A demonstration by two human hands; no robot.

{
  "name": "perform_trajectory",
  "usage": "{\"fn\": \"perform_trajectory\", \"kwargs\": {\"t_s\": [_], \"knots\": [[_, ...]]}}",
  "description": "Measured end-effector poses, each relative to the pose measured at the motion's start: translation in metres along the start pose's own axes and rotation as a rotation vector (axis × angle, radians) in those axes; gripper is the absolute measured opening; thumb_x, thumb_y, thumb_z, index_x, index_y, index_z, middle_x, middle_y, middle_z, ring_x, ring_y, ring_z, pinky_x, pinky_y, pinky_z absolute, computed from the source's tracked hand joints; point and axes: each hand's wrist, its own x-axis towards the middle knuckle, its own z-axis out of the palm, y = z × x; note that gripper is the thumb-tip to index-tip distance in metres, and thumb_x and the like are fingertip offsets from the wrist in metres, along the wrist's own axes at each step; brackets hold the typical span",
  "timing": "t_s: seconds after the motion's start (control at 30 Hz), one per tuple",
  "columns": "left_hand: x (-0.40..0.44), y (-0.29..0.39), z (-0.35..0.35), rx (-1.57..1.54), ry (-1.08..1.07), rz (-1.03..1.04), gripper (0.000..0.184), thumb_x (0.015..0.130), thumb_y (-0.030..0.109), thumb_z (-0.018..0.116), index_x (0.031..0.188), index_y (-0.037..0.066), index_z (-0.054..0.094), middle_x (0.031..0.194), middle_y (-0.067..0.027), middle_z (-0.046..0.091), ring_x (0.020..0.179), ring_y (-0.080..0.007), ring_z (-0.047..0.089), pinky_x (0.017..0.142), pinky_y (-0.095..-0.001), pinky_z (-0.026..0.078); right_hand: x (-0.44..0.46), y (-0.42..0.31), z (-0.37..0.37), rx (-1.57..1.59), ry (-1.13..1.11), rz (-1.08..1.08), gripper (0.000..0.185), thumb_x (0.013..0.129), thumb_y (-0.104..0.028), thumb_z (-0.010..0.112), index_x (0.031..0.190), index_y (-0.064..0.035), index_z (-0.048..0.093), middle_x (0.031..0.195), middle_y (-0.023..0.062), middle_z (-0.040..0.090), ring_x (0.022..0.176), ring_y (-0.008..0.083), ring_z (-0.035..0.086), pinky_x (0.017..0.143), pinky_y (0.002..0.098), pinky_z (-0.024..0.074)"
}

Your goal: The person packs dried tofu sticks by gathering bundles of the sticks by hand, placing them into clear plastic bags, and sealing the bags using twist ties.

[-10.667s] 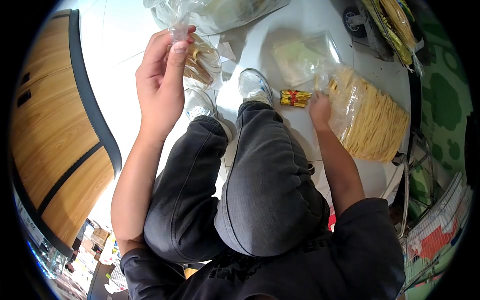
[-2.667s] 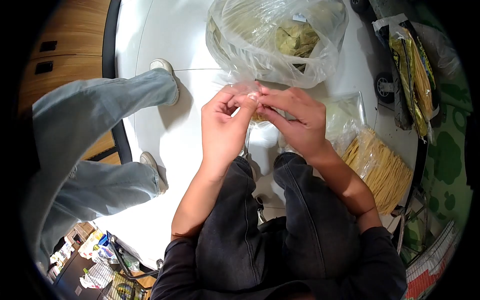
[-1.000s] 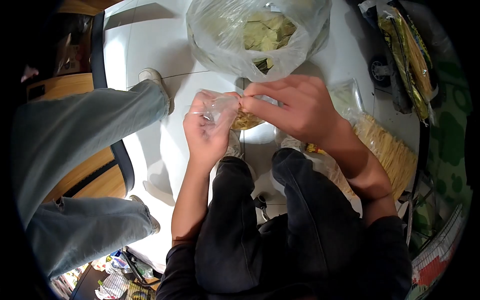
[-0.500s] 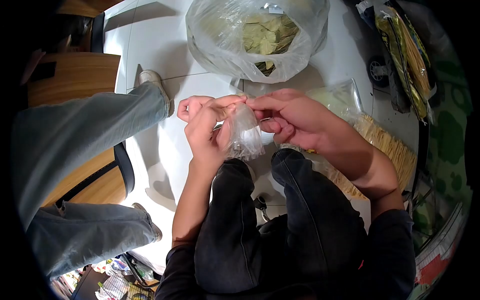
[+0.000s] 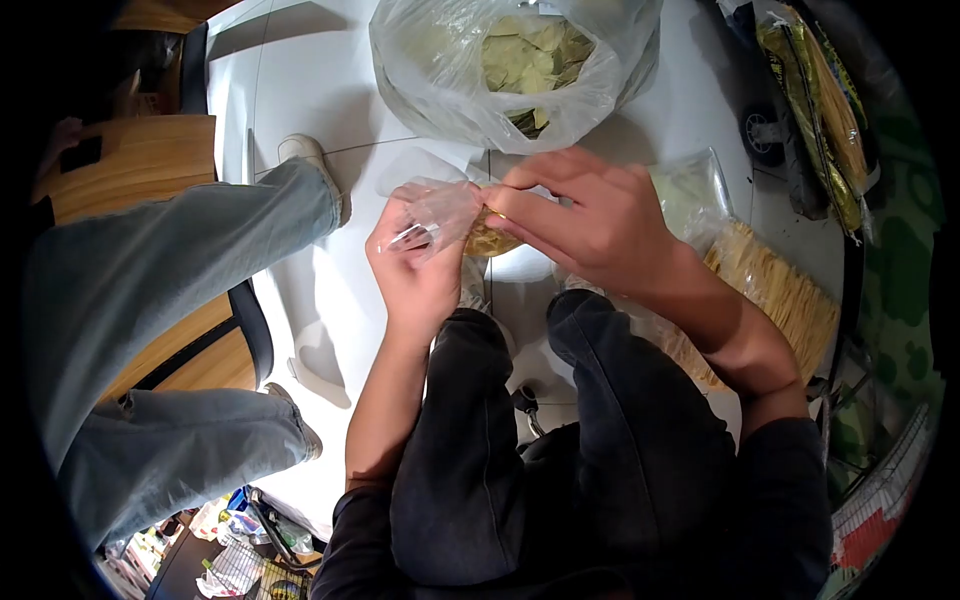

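My left hand (image 5: 420, 240) is closed on the neck of a small clear plastic bag (image 5: 490, 238), whose loose top lies over my fingers. Yellowish-brown contents show in the bag's lower part, between my hands. My right hand (image 5: 590, 215) pinches at the same neck with thumb and forefinger; a thin golden strand seems to show at its fingertips. Just beyond both hands stands a large translucent bag (image 5: 420, 100) of dried leaves (image 5: 535, 62), its mouth open.
Yellow dried sticks (image 5: 780, 295) in clear plastic lie at the right, beside a flat clear packet (image 5: 690, 195). Another person's legs (image 5: 190, 270) stand at the left near a wooden drawer unit (image 5: 150, 160). A black wheel (image 5: 762, 132) and long packages (image 5: 820, 110) are at the upper right.
The small bag has tipped, its loose top now over my left fingers instead of hanging down. My right hand has shifted slightly up. Earlier, my right hand was at the dried sticks.
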Motion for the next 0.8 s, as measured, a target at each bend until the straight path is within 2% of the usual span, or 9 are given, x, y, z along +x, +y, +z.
{"fn": "perform_trajectory", "kwargs": {"t_s": [0.23, 0.33, 0.4, 0.43, 0.53, 0.63, 0.7, 0.77, 0.8], "knots": [[0.005, -0.004, 0.005, -0.183, -0.019, 0.011, 0.011, 0.086, -0.002, 0.073, 0.094, -0.002, 0.066, 0.099, -0.0101, 0.073, 0.091, -0.0155, 0.066, 0.083, -0.0284, 0.052, 0.007, 0.004, 0.000, 0.086, -0.008, 0.044, 0.009, 0.084, -0.016, 0.074, 0.092, -0.0119, 0.072, 0.082, 0.0021, 0.067, 0.070, 0.0186, 0.067, 0.052, 0.0307, 0.0508], [0.002, -0.005, 0.006, -0.031, -0.010, 0.139, 0.012, 0.084, -0.004, 0.074, 0.084, 0.001, 0.063, 0.101, -0.0117, 0.077, 0.087, -0.0150, 0.063, 0.087, -0.0299, 0.046, 0.011, -0.003, -0.005, 0.373, -0.095, 0.364, 0.004, 0.089, -0.012, 0.074, 0.094, -0.0118, 0.074, 0.079, 0.0026, 0.068, 0.064, 0.0107, 0.062, 0.051, 0.0250, 0.0467], [0.004, -0.013, 0.000, 0.033, -0.028, 0.227, 0.016, 0.083, -0.004, 0.074, 0.081, 0.003, 0.060, 0.103, -0.0119, 0.078, 0.085, -0.0147, 0.059, 0.088, -0.0302, 0.043, 0.018, -0.004, -0.012, 1.130, -0.377, 1.203, 0.010, 0.097, -0.016, 0.068, 0.094, -0.0073, 0.072, 0.081, 0.0009, 0.066, 0.060, 0.0049, 0.055, 0.047, 0.0219, 0.0418], [0.006, -0.016, -0.002, 0.094, -0.044, 0.316, 0.019, 0.082, -0.004, 0.075, 0.078, 0.005, 0.058, 0.104, -0.0120, 0.078, 0.082, -0.0144, 0.056, 0.089, -0.0305, 0.039, 0.021, -0.001, -0.013, 1.322, -0.424, 1.415, 0.010, 0.097, -0.017, 0.068, 0.096, -0.0074, 0.071, 0.082, 0.0006, 0.066, 0.060, 0.0052, 0.055, 0.047, 0.0221, 0.0426], [0.006, -0.012, -0.001, 0.201, -0.044, 0.403, 0.020, 0.082, -0.002, 0.074, 0.078, 0.006, 0.056, 0.105, -0.0117, 0.079, 0.079, -0.0142, 0.051, 0.090, -0.0314, 0.035, 0.017, -0.002, -0.014, 1.515, -0.476, 1.514, 0.013, 0.097, -0.019, 0.069, 0.102, -0.0076, 0.070, 0.086, -0.0003, 0.065, 0.062, 0.0062, 0.057, 0.049, 0.0225, 0.0449], [0.001, -0.014, -0.006, 0.173, -0.071, 0.360, 0.008, 0.090, -0.006, 0.069, 0.088, 0.000, 0.063, 0.108, -0.0152, 0.077, 0.096, -0.0175, 0.058, 0.087, -0.0307, 0.050, 0.016, -0.002, -0.019, 1.517, -0.476, 1.527, 0.017, 0.097, -0.021, 0.069, 0.107, -0.0078, 0.070, 0.089, -0.0012, 0.065, 0.064, 0.0071, 0.058, 0.050, 0.0230, 0.0473], [0.000, -0.019, -0.009, 0.134, -0.073, 0.362, 0.009, 0.091, -0.005, 0.069, 0.088, 0.001, 0.063, 0.108, -0.0152, 0.077, 0.095, -0.0173, 0.058, 0.086, -0.0301, 0.049, 0.016, -0.006, -0.021, 1.348, -0.394, 1.412, 0.020, 0.097, -0.023, 0.069, 0.111, -0.0080, 0.069, 0.091, -0.0018, 0.064, 0.065, 0.0078, 0.058, 0.051, 0.0233, 0.0488], [-0.001, -0.020, -0.011, 0.094, -0.077, 0.362, 0.009, 0.091, -0.004, 0.069, 0.088, 0.001, 0.063, 0.108, -0.0152, 0.077, 0.094, -0.0171, 0.059, 0.086, -0.0295, 0.049, 0.004, -0.017, -0.012, 0.982, -0.162, 1.022, 0.020, 0.094, -0.021, 0.071, 0.111, -0.0099, 0.069, 0.094, -0.0005, 0.066, 0.070, 0.0101, 0.061, 0.053, 0.0244, 0.0508], [0.000, -0.018, -0.011, 0.084, -0.066, 0.368, 0.009, 0.091, -0.004, 0.070, 0.088, 0.001, 0.063, 0.107, -0.0148, 0.077, 0.093, -0.0163, 0.059, 0.085, -0.0287, 0.049, -0.001, -0.020, -0.009, 0.609, 0.052, 0.630, 0.021, 0.091, -0.020, 0.073, 0.110, -0.0118, 0.070, 0.097, 0.0008, 0.068, 0.075, 0.0123, 0.064, 0.056, 0.0255, 0.0528]]}}
